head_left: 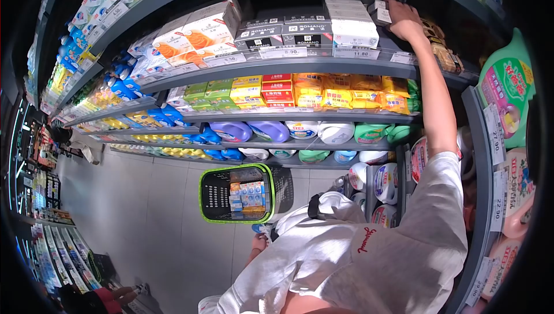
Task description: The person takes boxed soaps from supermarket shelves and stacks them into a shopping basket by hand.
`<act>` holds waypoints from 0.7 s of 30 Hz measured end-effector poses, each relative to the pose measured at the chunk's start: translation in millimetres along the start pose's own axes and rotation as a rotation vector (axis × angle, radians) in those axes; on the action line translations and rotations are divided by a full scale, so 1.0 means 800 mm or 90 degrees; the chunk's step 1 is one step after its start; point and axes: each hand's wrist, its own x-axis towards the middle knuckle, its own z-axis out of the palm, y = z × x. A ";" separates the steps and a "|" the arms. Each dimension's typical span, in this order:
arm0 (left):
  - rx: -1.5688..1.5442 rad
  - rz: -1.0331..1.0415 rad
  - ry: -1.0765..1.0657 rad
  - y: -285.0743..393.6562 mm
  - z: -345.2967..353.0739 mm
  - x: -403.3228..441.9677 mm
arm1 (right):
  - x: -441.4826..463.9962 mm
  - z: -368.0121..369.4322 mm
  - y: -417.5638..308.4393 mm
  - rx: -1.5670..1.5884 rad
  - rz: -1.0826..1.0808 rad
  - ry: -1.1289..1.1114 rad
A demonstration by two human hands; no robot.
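Observation:
My right hand [405,19] reaches deep into the upper shelf, fingers curled over a small dark-and-white box [382,14]; the fingertips are partly lost in shadow. Beside it, a stack of white boxes [353,22] stands to the left, and brown-and-gold packs [441,51] lie to the right. My left hand [258,243] hangs low by my waist, close to the basket, with its fingers mostly hidden by my shirt. A black shopping basket with a green rim [203,194] rests on the floor, and orange, white and blue boxes [248,195] lie in it.
Black Romano boxes [307,32] and orange-and-white boxes [199,31] fill the upper shelf. Yellow soap packs [337,97] line the shelf below. Large detergent bottles [508,92] crowd the right side. Another person [107,301] is at the lower left.

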 end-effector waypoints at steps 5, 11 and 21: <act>0.098 0.084 0.041 -0.124 0.019 0.059 | -0.060 -0.044 0.001 0.109 0.075 0.215; 0.097 0.027 0.030 -0.182 0.026 0.088 | -0.217 -0.100 -0.054 0.378 0.105 0.366; -0.311 0.189 -0.023 0.129 -0.001 -0.002 | -0.367 0.025 -0.200 1.464 0.115 -0.677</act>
